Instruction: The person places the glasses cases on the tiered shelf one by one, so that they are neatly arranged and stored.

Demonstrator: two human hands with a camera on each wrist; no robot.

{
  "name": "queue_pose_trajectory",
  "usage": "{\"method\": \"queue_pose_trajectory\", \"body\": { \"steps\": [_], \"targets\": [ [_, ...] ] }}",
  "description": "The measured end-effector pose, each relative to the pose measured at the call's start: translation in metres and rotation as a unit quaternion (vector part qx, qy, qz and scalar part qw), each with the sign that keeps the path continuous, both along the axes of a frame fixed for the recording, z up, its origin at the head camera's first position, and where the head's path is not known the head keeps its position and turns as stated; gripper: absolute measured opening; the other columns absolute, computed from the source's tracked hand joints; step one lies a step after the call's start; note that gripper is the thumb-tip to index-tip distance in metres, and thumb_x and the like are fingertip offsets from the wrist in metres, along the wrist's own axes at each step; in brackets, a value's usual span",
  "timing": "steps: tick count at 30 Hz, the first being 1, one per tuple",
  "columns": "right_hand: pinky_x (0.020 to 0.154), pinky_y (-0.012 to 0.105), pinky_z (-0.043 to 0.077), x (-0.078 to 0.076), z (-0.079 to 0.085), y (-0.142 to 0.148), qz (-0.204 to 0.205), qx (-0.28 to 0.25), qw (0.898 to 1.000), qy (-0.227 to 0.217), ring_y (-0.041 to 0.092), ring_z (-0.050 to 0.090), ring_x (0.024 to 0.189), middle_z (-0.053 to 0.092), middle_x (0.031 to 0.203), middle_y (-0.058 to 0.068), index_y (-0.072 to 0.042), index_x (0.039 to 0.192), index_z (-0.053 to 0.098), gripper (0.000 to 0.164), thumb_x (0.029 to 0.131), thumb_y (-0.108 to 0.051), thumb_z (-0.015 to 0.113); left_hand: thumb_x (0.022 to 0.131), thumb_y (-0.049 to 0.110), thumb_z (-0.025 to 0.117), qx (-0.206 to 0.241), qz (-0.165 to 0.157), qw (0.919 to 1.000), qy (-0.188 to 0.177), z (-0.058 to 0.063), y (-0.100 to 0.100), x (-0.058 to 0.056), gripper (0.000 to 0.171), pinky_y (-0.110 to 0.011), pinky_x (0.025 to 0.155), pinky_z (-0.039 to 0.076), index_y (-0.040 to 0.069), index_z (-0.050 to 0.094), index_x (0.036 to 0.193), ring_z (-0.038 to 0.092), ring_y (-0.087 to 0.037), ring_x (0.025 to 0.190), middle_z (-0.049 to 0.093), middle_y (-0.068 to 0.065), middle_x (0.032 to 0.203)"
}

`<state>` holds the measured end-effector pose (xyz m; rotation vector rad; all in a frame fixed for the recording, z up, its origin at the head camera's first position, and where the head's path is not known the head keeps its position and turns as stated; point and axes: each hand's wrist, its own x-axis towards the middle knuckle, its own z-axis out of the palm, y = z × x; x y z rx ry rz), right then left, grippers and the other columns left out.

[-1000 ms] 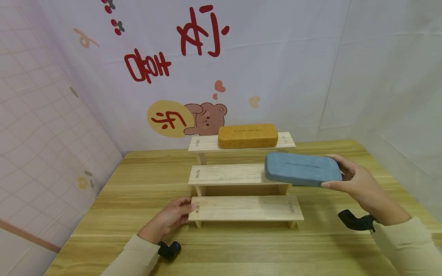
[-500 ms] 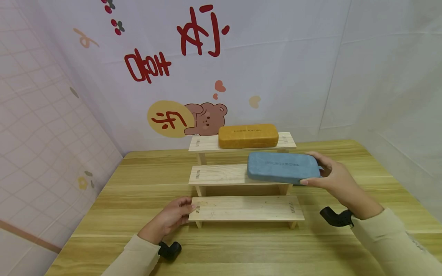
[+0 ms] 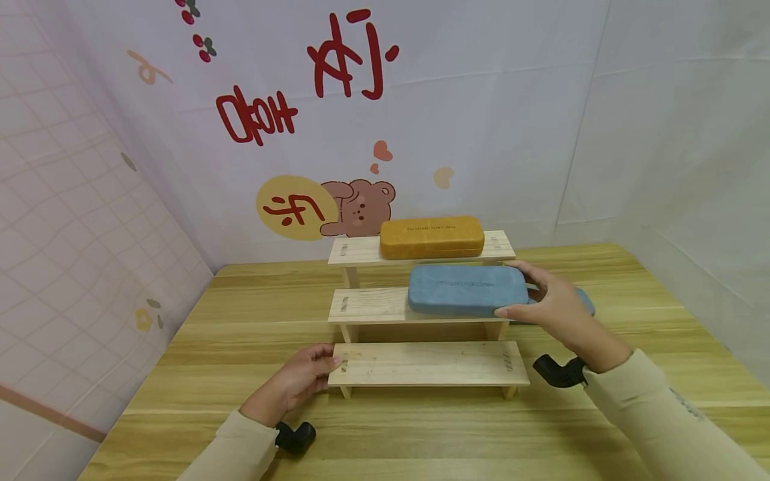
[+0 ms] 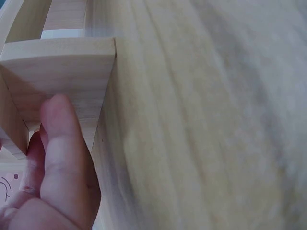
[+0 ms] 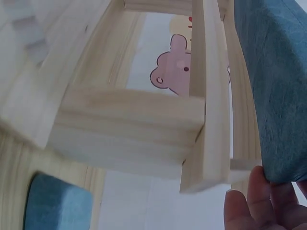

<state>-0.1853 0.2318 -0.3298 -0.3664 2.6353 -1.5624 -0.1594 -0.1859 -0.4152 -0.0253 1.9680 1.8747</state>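
Blue case: right of centre in the head view, over the middle shelf, long axis left-right along it.
Right hand: your nearer one, pinching its right end; it extends leftward from you.
Left hand: your thumb and fingers grip the bottom shelf.
Unclear: case-shelf contact; a second blue object, mostly hidden.

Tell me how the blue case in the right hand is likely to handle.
The blue case is probably stiff: gripped at one end by the right hand, its edges run straight. Its flat, boxy shape should make it unlikely to roll. Its matte surface suggests it is not very slippery.
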Motion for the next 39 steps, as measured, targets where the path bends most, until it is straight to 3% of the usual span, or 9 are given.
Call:
{"method": "queue_pose_trajectory", "body": {
  "steps": [7,20,26,39],
  "targets": [
    [0.098,0.058,0.041,-0.003,0.001,-0.013,0.006,0.004,1.0,-0.013,0.048,0.031,0.135,0.019,0.158,0.016,-0.018,0.152,0.03,0.09,0.079,-0.035,0.08,0.1,0.01,0.052,-0.002,0.0,1.0,-0.002,0.0,0.0,0.0,0.046,-0.028,0.076,0.053,-0.017,0.037,0.133,0.062,-0.014,0.089,0.057,-0.014,0.112],
    [0.09,0.048,0.05,-0.012,-0.004,-0.032,0.016,-0.003,0.999,-0.032,0.042,0.04,0.131,0.024,0.155,0.018,-0.013,0.152,0.028,0.099,0.074,-0.04,0.083,0.099,0.009,0.054,-0.002,-0.003,1.0,-0.001,0.0,0.0,0.0,0.048,-0.029,0.077,0.053,-0.017,0.036,0.134,0.062,-0.014,0.089,0.057,-0.014,0.112],
    [0.089,0.048,0.051,-0.013,-0.002,-0.036,0.018,0.008,0.999,-0.032,0.043,0.041,0.131,0.02,0.156,0.019,-0.015,0.152,0.03,0.099,0.073,-0.042,0.083,0.098,0.009,0.054,-0.004,-0.003,1.0,-0.003,0.0,0.0,0.0,0.047,-0.028,0.076,0.053,-0.017,0.037,0.133,0.062,-0.014,0.088,0.057,-0.013,0.111],
    [0.09,0.05,0.05,-0.02,-0.002,-0.036,0.031,0.049,0.998,-0.025,0.045,0.042,0.13,0.027,0.151,0.024,-0.012,0.152,0.029,0.1,0.074,-0.046,0.081,0.099,0.01,0.054,-0.003,-0.001,1.0,-0.004,0.001,0.0,0.0,0.046,-0.028,0.077,0.053,-0.017,0.037,0.132,0.061,-0.013,0.089,0.057,-0.013,0.111]
  ]
}}
